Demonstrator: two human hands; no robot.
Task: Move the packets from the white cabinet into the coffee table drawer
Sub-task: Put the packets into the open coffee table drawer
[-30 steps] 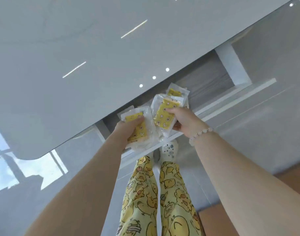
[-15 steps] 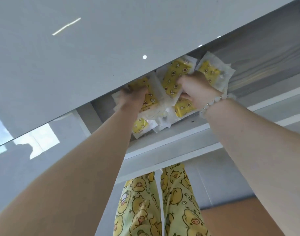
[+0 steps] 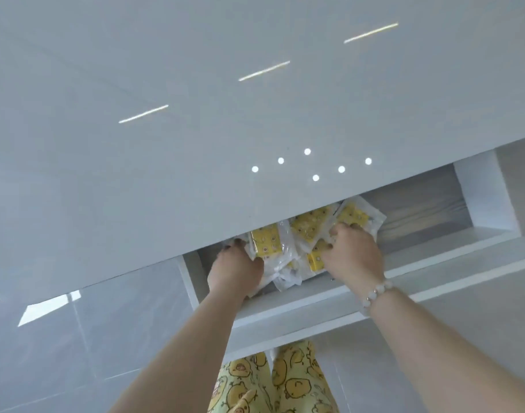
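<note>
Several yellow packets in clear wrappers lie bunched in the open coffee table drawer, partly hidden under the glossy white table top. My left hand reaches into the drawer's left end, its fingers curled round the edge of one packet. My right hand, with a bead bracelet on the wrist, sits over the middle, its fingers curled on the packets there. More packets lie between the two hands.
The drawer's white front panel runs below my wrists. Its right half shows bare grey wood-grain floor. Grey floor tiles and my yellow-patterned trouser legs are below.
Both hands carried the packets from above the drawer front down into the drawer, and the packets now rest on its floor. The view also shifted.
</note>
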